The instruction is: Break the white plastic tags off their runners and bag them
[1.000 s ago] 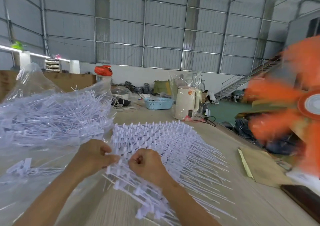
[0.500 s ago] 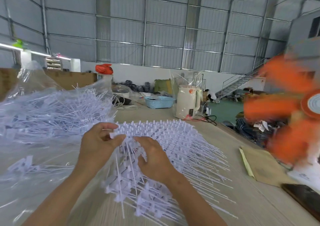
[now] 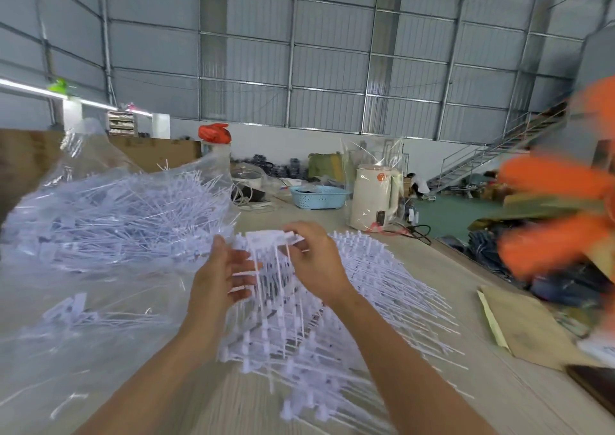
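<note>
Thin white plastic tags [image 3: 366, 288], stiff and needle-stemmed, lie fanned over the pale counter [image 3: 432, 384]. The right hand [image 3: 316, 261] pinches a runner strip [image 3: 269, 236], now raised higher than half a second ago, its stems hanging downward. The left hand [image 3: 223, 275] has opened, fingers straight beside them. A crinkled clear bag [image 3: 109, 208] bulges left.

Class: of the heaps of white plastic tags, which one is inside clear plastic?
The left heap of white plastic tags, wrapped in the clear plastic bag; the other lies bare on the table.

Bag [image 3: 109, 221] left of tag pile [image 3: 366, 295]; kettle [image 3: 374, 198] behind pile.
</note>
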### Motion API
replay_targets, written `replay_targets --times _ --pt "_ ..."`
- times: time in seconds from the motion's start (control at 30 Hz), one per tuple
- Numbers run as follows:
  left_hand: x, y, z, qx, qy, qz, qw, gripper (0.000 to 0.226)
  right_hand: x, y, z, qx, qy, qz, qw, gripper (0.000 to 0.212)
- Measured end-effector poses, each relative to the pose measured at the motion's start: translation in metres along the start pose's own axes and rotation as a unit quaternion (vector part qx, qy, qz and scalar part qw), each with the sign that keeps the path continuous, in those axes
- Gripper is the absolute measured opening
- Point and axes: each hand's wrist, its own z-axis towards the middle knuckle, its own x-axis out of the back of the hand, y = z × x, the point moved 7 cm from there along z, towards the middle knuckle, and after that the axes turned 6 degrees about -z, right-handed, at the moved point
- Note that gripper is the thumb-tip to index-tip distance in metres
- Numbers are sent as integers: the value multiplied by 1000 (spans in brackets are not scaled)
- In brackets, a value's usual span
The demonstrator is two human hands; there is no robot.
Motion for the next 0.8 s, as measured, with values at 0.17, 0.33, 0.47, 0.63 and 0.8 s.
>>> replay_targets --times 0.17,0.33,0.47,0.63,0.8 --pt "11 -42 9 73 -64 301 949 14 30 -18 15 80 37 -152 985 23" --pt "-2 -52 2 1 -192 468 863 26 56 -61 38 148 66 -303 939 23" --pt "-9 -72 -4 -4 -240 523 818 19 100 -97 52 166 130 -245 946 25" --pt "-12 -61 0 -58 -201 546 811 14 116 -145 51 255 166 -282 910 27" --pt "4 -28 10 48 12 -38 998 38 29 -72 26 138 -189 -409 882 43"
